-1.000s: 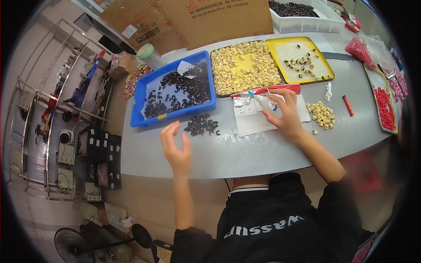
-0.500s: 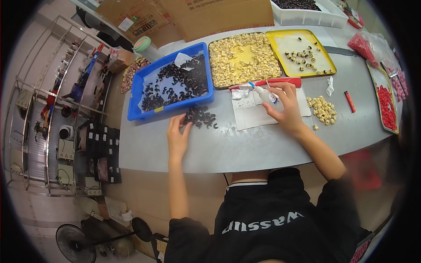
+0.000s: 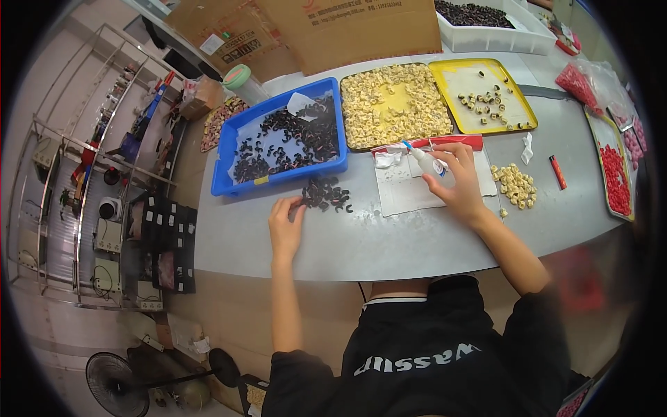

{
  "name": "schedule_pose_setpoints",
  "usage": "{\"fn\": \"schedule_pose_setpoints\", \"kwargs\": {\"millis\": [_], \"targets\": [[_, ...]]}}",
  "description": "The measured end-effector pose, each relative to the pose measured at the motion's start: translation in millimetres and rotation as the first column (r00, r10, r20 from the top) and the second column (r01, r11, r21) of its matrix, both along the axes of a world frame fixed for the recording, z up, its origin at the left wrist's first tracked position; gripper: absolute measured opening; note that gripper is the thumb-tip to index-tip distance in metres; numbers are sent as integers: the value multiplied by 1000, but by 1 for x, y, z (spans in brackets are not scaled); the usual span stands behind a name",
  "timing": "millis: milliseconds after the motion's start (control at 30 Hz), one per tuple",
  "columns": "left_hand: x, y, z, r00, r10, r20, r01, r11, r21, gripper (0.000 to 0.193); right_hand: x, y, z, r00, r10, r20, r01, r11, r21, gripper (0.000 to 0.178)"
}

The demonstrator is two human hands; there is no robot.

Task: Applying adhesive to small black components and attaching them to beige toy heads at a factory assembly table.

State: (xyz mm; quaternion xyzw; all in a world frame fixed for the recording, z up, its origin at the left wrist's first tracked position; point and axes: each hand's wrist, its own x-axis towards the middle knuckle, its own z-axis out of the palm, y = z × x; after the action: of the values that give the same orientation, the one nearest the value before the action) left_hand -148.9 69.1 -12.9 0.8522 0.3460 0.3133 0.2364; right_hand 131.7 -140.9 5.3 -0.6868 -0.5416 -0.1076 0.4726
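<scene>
My right hand (image 3: 462, 182) grips a small white squeeze bottle (image 3: 425, 162) with a narrow blue tip. The bottle is tilted, its tip pointing up and left, above a white paper sheet (image 3: 403, 196). At the near left edge of a loose pile of small black curved pieces (image 3: 325, 193) is my left hand (image 3: 285, 226). Its thumb and forefinger are brought together beside the pile; whatever they pinch is too small to make out. To the right of the sheet lies a heap of small cream-coloured pieces (image 3: 515, 186).
Behind the loose pile stands a blue tray (image 3: 281, 178) of black pieces. Two yellow trays (image 3: 526, 111) hold cream pieces, some dark-centred. A red marker-like stick (image 3: 558, 172), crumpled tissue (image 3: 527, 149) and a tray of red pieces (image 3: 611, 174) lie right. Cardboard (image 3: 368, 35) rises behind.
The view has shifted slightly, so the table sits lower and further right. My left thumb and forefinger have drawn closer together at the pile. My right hand still holds the bottle.
</scene>
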Motion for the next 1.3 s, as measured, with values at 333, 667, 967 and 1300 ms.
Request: {"fn": "schedule_pose_setpoints", "kwargs": {"millis": [333,667,967,1300], "targets": [[-6,-1,8,995,51,83,-47,997,-58,13,0,1,0,997,26,-71,-25,1000,17,35],[27,-14,22,853,139,504,129,879,-459,12,3,7,-14,680,271,-681,-135,960,246,22],[107,-41,26,720,-16,694,565,595,-572,26,21,10,16,17,401,-916,-159,905,394,41],[144,-83,0,731,-108,674,682,74,-728,14,28,24,10,-151,499,-853,-103,851,515,27]]}}
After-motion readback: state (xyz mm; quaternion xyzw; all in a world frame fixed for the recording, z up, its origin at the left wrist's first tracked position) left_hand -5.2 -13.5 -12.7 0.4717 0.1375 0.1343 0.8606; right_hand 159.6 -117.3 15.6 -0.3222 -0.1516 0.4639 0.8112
